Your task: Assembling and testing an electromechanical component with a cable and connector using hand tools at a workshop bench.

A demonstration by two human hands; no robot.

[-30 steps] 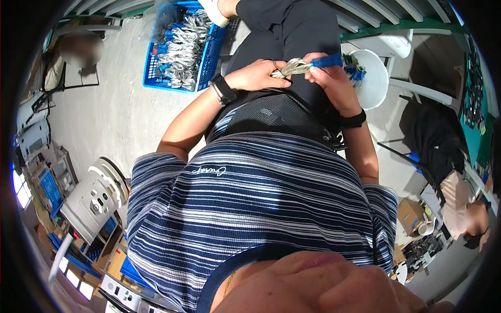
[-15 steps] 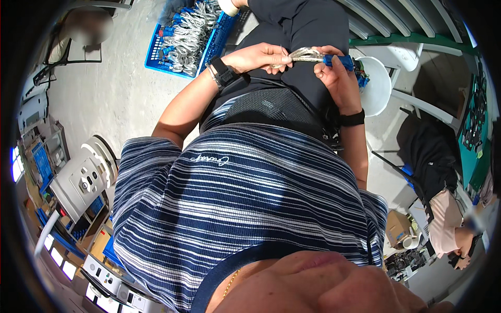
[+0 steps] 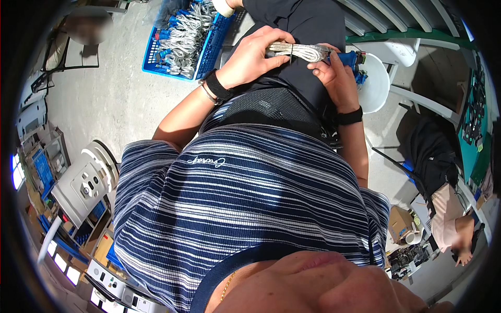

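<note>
left hand (image 3: 255, 56) pinches a looped cable (image 3: 307, 52), right hand (image 3: 339, 82) grips its blue connector (image 3: 347, 59), probably keeping the loops aligned; similar bundles (image 3: 185, 40) reach the right edge of the blue basket (image 3: 210, 49).

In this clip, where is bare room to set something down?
The widest bare patch is the floor bordered by the blue basket, the left forearm and the pale machine. A narrower strip lies between the right forearm and the dark fabric. Crowded: the basket, packed with cable coils, and the lap, with a cable bundle held over it.
</note>
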